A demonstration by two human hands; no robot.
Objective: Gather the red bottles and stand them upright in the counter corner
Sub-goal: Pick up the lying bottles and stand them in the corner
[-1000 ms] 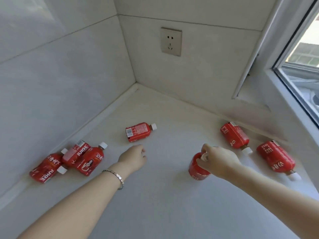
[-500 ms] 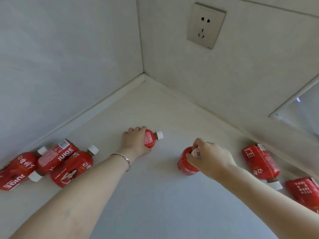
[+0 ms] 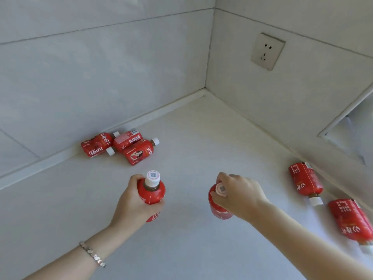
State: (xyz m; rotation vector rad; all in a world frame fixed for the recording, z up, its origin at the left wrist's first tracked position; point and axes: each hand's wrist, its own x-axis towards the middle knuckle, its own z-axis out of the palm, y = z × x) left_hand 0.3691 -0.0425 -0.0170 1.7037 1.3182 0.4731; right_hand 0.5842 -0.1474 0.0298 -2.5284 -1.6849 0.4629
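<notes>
My left hand (image 3: pixel 132 205) grips a red bottle (image 3: pixel 153 194) with a white cap, held upright above the white counter (image 3: pixel 191 150). My right hand (image 3: pixel 240 195) holds a second red bottle (image 3: pixel 218 211) upright by its cap and neck. Three red bottles lie on their sides against the left wall: one (image 3: pixel 94 146) at the far left, one (image 3: pixel 129 139) marked JUICE, one (image 3: pixel 140 153) in front. Two more lie on the right, one (image 3: pixel 305 181) further back and one (image 3: pixel 351 221) at the frame edge. The counter corner (image 3: pixel 204 91) is bare.
Tiled walls meet at the corner. A wall socket (image 3: pixel 267 50) sits on the right wall above the counter. A window recess (image 3: pixel 347 126) juts in at the right, just behind the two lying bottles.
My left hand has picked up the bottle that lay in the middle and turned it upright. My right hand still holds its bottle. The view has swung to the right.
</notes>
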